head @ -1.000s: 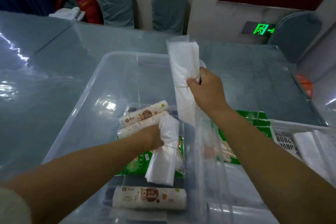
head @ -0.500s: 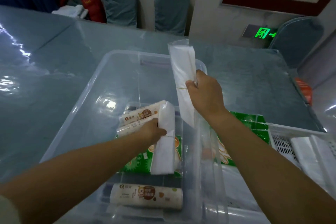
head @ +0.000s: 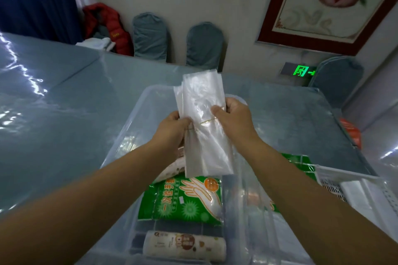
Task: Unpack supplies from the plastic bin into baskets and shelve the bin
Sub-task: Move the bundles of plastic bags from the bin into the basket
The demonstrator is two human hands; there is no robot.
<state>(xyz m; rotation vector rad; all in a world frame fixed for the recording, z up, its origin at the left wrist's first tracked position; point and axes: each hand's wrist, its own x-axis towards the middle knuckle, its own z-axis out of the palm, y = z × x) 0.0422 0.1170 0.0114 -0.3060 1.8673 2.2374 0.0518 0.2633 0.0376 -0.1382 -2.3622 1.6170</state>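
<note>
Both hands are pinching the same stack of clear plastic bags (head: 204,127) above the plastic bin (head: 137,133): left hand (head: 172,130) grips its left edge, right hand (head: 233,119) grips the right edge at about the same height, so the bags stick up past the fingers and hang down below them, with a thin rubber band (head: 204,122) around the middle. Underneath in the bin there's a green glove packet (head: 183,200) and, nearer, a white roll (head: 185,245). A white basket (head: 353,183) sits just right of the bin on the table (head: 64,125).
</note>
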